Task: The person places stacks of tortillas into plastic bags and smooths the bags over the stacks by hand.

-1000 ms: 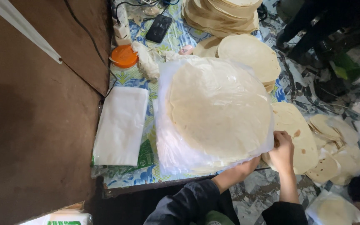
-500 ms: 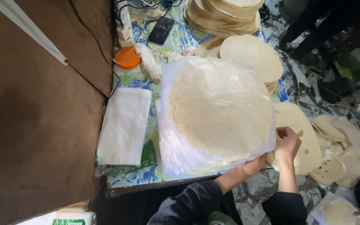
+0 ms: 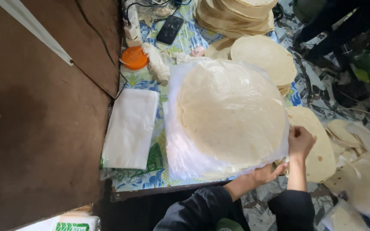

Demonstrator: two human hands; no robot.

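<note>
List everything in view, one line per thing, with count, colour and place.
bagged flatbread stack: one, pale cream in clear plastic, centre of table
loose flatbread stacks: several, cream, top and right
folded plastic bags: one pile, white, left of the bagged stack
lid: one, orange, upper left
phone: one, black, top
table cover: one, blue-green patterned
left hand: under the bag's near edge
right hand: gripping the bag's right edge
</note>
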